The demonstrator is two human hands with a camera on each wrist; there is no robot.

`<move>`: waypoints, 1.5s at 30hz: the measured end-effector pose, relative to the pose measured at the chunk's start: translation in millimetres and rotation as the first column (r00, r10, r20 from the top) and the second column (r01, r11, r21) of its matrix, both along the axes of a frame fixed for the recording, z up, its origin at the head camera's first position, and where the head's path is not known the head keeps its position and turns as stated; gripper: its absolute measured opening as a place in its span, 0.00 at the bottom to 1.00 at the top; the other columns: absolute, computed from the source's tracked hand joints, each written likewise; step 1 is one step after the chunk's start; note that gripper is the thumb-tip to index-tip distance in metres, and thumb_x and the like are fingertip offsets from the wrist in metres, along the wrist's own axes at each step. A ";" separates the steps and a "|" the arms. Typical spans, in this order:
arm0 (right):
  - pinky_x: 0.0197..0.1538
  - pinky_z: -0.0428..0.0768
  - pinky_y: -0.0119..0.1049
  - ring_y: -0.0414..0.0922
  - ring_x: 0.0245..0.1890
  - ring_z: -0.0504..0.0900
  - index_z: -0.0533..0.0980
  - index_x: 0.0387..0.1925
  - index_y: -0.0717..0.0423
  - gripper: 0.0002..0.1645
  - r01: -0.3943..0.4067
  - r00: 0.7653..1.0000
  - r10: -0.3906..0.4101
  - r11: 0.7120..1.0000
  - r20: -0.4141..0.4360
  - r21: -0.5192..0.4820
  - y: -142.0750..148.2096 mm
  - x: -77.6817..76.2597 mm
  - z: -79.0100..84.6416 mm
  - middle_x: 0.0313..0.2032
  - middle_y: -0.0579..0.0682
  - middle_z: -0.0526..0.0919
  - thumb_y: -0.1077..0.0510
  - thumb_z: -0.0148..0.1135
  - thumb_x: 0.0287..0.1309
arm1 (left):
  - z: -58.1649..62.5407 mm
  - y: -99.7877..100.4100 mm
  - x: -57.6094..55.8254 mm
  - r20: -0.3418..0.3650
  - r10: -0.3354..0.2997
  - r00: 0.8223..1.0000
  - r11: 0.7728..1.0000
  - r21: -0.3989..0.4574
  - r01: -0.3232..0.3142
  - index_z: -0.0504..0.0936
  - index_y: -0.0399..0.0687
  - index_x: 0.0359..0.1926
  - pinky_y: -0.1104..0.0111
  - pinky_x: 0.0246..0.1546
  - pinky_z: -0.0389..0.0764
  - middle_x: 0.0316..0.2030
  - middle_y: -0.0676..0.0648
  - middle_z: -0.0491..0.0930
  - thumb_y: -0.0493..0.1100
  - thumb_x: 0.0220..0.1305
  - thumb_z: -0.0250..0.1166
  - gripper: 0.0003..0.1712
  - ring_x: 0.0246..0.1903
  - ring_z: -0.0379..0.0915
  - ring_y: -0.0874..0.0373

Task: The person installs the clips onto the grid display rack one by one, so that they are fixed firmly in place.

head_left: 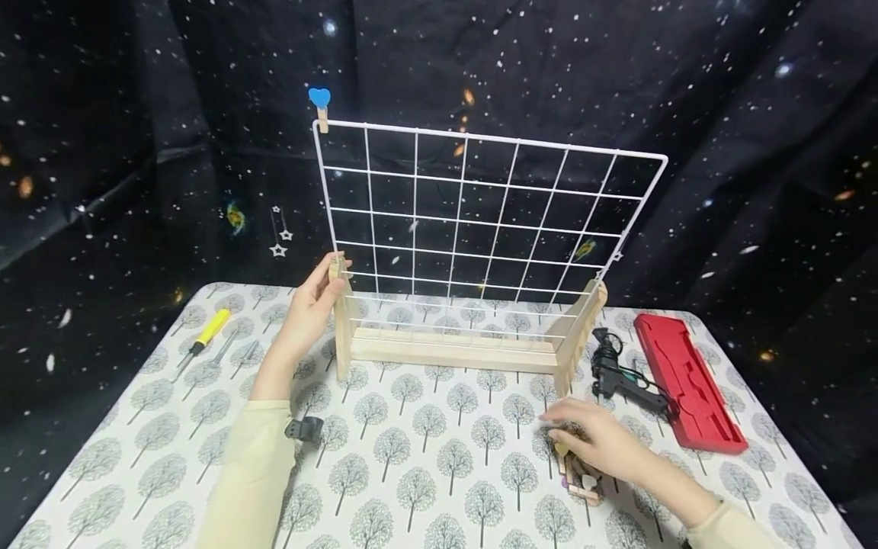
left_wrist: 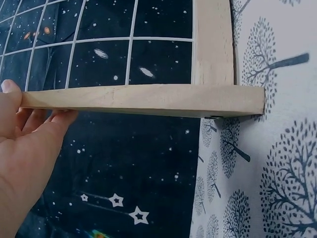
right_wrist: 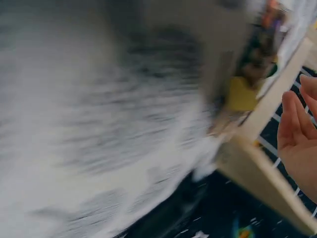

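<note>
My left hand (head_left: 312, 309) grips the top of the left upright of a wooden stand (head_left: 453, 352). In the left wrist view, the thumb and fingers of that hand (left_wrist: 32, 153) close around the end of the upright (left_wrist: 148, 99). A white wire grid (head_left: 468, 136) stands tilted in the stand. Clipped on its upper left corner is a small clothespin with a blue heart (head_left: 319, 97). My right hand (head_left: 597, 438) hovers by a pile of small wooden clothespins (head_left: 583, 494), partly hiding it. Its fingers (right_wrist: 290, 119) look loosely extended, with nothing visible between them; the right wrist view is blurred.
A yellow-handled screwdriver (head_left: 215, 326) lies at the table's left side. To the right are a black glue gun (head_left: 634, 387) with its cable and a red molded case (head_left: 689, 385). A tree-patterned cloth (head_left: 391, 450) covers the table; a dark starry curtain (head_left: 171, 191) hangs behind.
</note>
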State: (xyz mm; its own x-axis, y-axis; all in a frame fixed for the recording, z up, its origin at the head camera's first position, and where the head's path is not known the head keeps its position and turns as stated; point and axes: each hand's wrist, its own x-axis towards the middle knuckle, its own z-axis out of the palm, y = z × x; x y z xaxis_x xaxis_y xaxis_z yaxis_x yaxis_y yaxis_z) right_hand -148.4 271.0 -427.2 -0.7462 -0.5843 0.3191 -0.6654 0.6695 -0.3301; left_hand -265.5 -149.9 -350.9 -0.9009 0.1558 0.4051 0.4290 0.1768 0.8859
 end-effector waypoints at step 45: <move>0.23 0.76 0.26 0.33 0.23 0.77 0.72 0.38 0.48 0.09 0.117 0.978 -0.091 0.985 0.186 -0.130 19.9 -7.4 -5.0 0.27 0.40 0.79 0.56 0.57 0.53 | -1.4 -1.8 1.7 -0.022 -0.023 0.999 1.000 -0.003 0.023 0.53 0.50 0.65 0.56 0.58 0.61 0.59 0.42 0.63 0.43 0.65 0.45 0.27 0.57 0.60 0.49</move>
